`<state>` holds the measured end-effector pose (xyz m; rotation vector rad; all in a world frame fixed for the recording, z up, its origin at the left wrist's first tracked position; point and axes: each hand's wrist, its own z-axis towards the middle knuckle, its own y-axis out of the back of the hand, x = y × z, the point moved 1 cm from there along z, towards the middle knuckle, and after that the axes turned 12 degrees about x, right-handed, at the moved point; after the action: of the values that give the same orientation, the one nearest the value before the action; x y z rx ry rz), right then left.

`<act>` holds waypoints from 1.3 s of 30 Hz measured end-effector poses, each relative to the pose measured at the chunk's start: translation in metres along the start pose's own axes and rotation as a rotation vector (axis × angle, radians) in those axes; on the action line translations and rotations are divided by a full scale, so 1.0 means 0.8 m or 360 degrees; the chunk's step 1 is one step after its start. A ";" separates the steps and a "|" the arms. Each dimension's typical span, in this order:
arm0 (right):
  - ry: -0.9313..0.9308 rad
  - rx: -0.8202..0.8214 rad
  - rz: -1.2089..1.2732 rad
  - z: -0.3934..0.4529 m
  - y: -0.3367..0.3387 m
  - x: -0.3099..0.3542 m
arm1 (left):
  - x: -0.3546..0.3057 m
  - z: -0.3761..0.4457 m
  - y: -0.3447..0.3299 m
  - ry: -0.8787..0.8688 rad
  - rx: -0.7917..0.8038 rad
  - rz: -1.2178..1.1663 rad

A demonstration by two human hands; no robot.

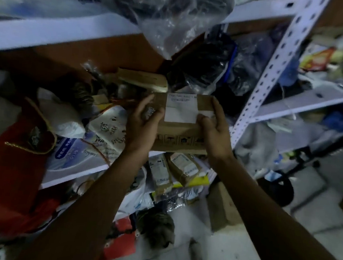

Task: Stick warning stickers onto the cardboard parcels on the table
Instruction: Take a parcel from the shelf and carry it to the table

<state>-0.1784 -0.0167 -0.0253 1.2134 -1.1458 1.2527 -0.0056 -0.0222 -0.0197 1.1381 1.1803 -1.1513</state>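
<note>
- I hold one cardboard parcel [180, 123] up in front of the shelving rack [279, 62], clear of the clutter, so its top face is turned toward me and readable.
- My left hand [143, 124] grips the parcel's left end: fingers run up along that edge, thumb curled over onto the top face.
- My right hand [215, 130] grips the right end the same way, fingers up along the side, thumb tip resting at the lower right corner of the white label [181, 109].
- Holding it from both ends keeps the flat face level and leaves its middle uncovered, which is where a sticker would go.
- The label already sits in the upper middle of the top face; handwriting on it is too blurred to read.
- The front side of the parcel shows a row of printed handling symbols [178, 140].
- I cannot see a warning sticker in either hand or on the parcel; judgement: sticking is not yet done on this one.
- No table is in view. A second brown box [143, 80] lies on the shelf just behind the parcel.
- Clear plastic bags [168, 13] of dark goods hang from the shelf above; more packets [180, 169] lie below my wrists.
- Light is dim; fine detail is unreliable.
</note>
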 end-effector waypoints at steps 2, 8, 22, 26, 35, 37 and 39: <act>0.0003 -0.0131 -0.0073 -0.026 -0.001 0.003 | 0.000 -0.009 0.000 -0.0016 0.0109 -0.0006; -0.0111 -0.0530 -0.0118 -0.103 0.026 0.008 | -0.003 -0.031 -0.040 -0.0088 0.0460 0.0029; -0.0304 -0.1461 -0.0079 -0.337 0.164 0.008 | 0.004 -0.177 -0.263 -0.0118 0.1437 -0.0005; -0.0303 -0.1670 -0.0008 -0.420 0.196 -0.001 | 0.007 -0.245 -0.318 -0.0133 0.1665 0.0049; -0.0325 -0.2085 0.0052 -0.632 0.261 -0.007 | 0.001 -0.448 -0.434 -0.0097 0.2086 0.0044; -0.0316 -0.2157 0.0073 -0.680 0.272 -0.004 | -0.006 -0.497 -0.455 -0.0118 0.2171 0.0036; -0.0304 -0.2223 0.0073 -0.728 0.284 -0.002 | -0.010 -0.544 -0.477 -0.0132 0.2261 0.0034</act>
<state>-0.4304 0.5545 -0.0499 0.2157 -1.6994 0.1296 -0.4175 0.3836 -0.0464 2.0464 0.1027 -2.0549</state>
